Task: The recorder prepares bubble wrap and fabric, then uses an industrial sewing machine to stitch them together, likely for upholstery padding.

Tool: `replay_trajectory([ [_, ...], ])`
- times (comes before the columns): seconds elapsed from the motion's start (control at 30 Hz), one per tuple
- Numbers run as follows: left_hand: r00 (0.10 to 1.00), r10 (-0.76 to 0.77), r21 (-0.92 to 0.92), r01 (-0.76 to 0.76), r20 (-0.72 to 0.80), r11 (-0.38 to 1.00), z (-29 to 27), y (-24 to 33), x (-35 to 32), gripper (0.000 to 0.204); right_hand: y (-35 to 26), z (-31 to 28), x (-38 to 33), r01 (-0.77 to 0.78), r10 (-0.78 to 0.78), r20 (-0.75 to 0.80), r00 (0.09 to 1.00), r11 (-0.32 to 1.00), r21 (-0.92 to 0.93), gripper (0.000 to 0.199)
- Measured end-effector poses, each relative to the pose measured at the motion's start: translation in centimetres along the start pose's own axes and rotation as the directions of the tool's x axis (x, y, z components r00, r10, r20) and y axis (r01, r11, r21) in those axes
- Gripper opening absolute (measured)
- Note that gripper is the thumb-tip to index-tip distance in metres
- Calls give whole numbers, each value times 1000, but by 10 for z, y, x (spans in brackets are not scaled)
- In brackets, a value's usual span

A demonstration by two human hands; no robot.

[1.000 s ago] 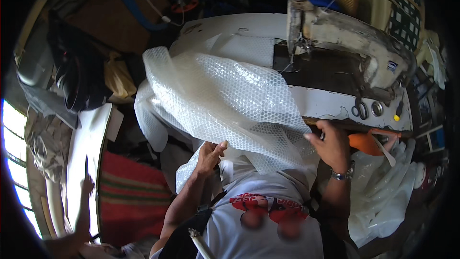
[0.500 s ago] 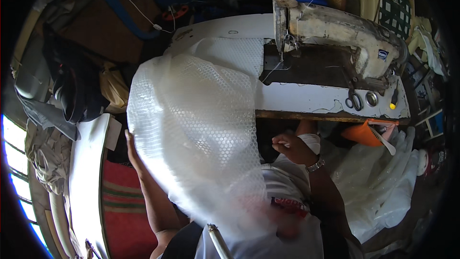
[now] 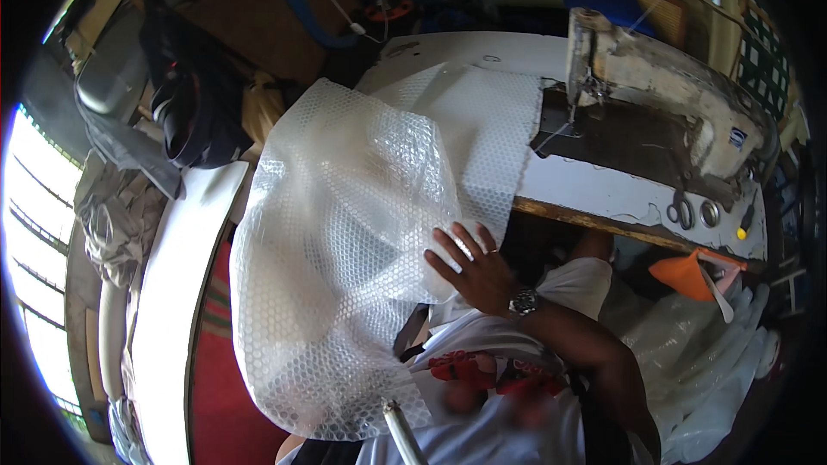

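Observation:
A large sheet of clear bubble wrap spreads over my lap and rises in a loose fold. Its far part lies on the white tabletop and reaches toward the sewing machine. With fingers spread, my right hand is at the wrap's right edge; it looks flat against the sheet, gripping nothing. A watch is on that wrist. The wrap hides my left hand and most of the left forearm.
Along the table's front right lie black scissors, a metal ring and a yellow-ended tool. An orange pouch hangs below. More clear plastic is heaped at right. A white board and red fabric are at left.
My right hand has moved left from my lap onto the bubble wrap and its fingers have opened. My left hand has gone out of sight behind the wrap, which has dropped nearer. The view has shifted left.

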State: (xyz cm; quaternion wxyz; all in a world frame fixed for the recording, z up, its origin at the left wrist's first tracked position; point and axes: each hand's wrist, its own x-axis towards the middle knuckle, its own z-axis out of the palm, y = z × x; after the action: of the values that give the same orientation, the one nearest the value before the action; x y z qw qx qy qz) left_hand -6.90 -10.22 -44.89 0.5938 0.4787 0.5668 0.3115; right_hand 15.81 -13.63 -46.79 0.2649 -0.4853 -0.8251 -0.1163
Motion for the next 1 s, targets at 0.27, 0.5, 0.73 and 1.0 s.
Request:
replay_trajectory([
  [0.27, 976, -138, -367, 191, 166, 911, -42, -83, -44, 45, -42, 65, 95, 103, -94, -89, 992, 989, 104, 59],
  [0.5, 900, 224, -369, -366, -374, 854, -105, -73, 25, 31, -123, 34, 130, 248, -282, -34, 959, 775, 582, 109],
  [0.73, 234, 613, 137, -858, -755, 495, -239, 42, 105, 44, -171, -25, 150, 7, -89, 9, 996, 167, 986, 100],
  [1.0, 134, 672, 311, -809, -728, 499, -88, 205, 122, 60, -66, 59, 104, 123, -62, -182, 981, 932, 341, 76],
])
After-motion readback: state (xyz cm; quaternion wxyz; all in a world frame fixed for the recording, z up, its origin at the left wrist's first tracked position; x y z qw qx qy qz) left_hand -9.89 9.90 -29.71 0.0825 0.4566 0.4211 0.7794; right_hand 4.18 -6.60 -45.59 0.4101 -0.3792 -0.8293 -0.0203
